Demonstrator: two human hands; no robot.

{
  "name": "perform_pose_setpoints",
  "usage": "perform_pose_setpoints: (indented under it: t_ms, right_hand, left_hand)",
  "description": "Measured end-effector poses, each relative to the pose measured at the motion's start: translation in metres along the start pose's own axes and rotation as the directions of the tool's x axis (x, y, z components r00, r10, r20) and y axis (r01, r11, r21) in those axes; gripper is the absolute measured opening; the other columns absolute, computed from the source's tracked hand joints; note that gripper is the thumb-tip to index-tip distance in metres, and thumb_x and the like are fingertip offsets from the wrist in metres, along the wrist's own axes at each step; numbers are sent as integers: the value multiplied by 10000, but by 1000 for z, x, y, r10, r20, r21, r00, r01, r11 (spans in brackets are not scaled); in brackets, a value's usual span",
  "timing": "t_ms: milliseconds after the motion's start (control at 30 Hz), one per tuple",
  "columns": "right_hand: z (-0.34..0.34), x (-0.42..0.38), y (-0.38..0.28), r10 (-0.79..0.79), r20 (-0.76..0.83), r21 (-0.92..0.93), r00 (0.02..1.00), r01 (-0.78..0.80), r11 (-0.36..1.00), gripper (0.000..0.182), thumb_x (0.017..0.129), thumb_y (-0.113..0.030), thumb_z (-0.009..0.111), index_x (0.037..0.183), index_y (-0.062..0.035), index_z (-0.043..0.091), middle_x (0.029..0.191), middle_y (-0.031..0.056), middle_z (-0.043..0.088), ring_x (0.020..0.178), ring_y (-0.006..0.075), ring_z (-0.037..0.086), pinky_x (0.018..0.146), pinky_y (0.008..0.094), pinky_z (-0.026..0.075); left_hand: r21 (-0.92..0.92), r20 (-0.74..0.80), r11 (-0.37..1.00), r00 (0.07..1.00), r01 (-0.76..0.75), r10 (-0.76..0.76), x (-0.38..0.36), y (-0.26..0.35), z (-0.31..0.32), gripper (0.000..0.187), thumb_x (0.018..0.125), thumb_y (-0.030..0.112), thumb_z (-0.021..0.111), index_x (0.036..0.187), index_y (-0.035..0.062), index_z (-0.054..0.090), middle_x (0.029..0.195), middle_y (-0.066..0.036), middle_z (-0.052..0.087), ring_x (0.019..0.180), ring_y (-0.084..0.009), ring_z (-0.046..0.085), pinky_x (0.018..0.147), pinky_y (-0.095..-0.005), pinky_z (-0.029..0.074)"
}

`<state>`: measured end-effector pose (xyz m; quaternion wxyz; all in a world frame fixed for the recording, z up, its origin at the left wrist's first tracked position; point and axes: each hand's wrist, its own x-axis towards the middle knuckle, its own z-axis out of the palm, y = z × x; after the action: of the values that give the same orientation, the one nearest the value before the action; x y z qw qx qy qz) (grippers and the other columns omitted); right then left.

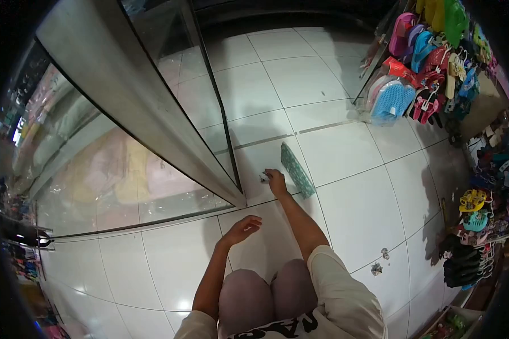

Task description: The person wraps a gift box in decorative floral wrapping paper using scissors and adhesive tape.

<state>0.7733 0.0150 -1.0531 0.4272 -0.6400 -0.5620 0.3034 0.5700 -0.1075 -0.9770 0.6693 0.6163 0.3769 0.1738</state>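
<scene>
I am crouched over a white tiled floor, knees at the bottom of the view. My right hand reaches down to the floor and closes on a small white scrap, right beside a flat green patterned packet lying on the tiles. My left hand hovers above the floor nearer to me, fingers loosely apart and holding nothing. Both hands are close to the corner of a glass display case.
The glass case with its metal frame fills the left side, folded cloth inside. Racks of colourful sandals hang at the upper right, and more footwear lines the right wall. Two small scraps lie on the tiles to my right.
</scene>
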Motion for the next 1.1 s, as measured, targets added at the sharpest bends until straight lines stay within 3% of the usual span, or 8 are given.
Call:
perform_pose_setpoints:
  t_ms: [300,400,433,500,567,767,900,1100]
  right_hand:
    - [-36,-35,-41,-165,-221,-81,961,151,985,213,798,63,512,979,-7,602,858,171,631,779,305,617,703,338,485]
    - [-47,-72,-70,132,31,133,991,-135,982,213,945,-192,453,962,-72,629,909,146,612,836,244,591,756,344,462]
    - [-57,-101,-123,-423,-16,-338,906,393,855,302,987,-284,377,1082,-93,591,1060,135,601,1019,205,549,917,371,416]
    - [-97,-131,-226,321,132,498,938,-343,796,377,988,-338,329,1223,-86,480,1223,96,502,1159,231,442,1005,400,315]
    - [-149,-166,-348,456,256,712,853,-485,508,497,989,-393,281,1364,-80,370,1386,58,404,1298,256,334,1093,429,214]
    - [-255,-175,-428,532,354,823,769,-526,213,584,938,-485,327,1375,-100,364,1414,77,375,1319,249,315,1091,438,223]
    - [-259,-163,-600,201,563,683,802,-588,432,663,918,-573,337,1389,-106,334,1446,92,323,1334,243,292,1062,446,290]
    - [-310,-192,-955,-798,469,793,378,217,569,403,888,-219,585,1245,-58,488,1336,123,457,1174,277,500,1012,410,356]
  left_hand:
    - [19,14,997,997,71,-71,-20,45,-8,280,912,83,556,1186,47,510,1107,-58,582,1025,-161,572,860,-271,467]
    - [375,-241,871,873,-318,423,-30,97,31,309,955,240,485,1215,74,508,1147,-78,567,1057,-199,541,887,-326,439]
    - [655,-288,681,725,-327,625,-31,168,43,360,972,288,439,1257,73,481,1208,-90,541,1089,-217,525,903,-356,432]
    - [568,-295,765,792,-304,534,-39,190,66,468,980,347,367,1343,53,389,1325,-100,455,1189,-242,453,990,-391,355]
    - [-532,-419,833,901,-148,-108,-43,215,80,519,977,309,369,1408,36,278,1399,-92,369,1295,-226,334,1067,-373,247]
    - [-691,-417,705,884,-157,-212,-177,498,108,513,970,249,386,1423,53,249,1398,-89,357,1332,-193,254,1091,-346,186]
    - [828,-307,559,864,35,400,-239,559,50,446,951,208,400,1362,47,334,1370,-143,378,1294,-219,332,1026,-361,287]
    - [365,-739,923,565,-122,367,-333,546,-49,222,859,66,500,1077,43,537,1115,-134,547,1069,-243,507,900,-352,396]
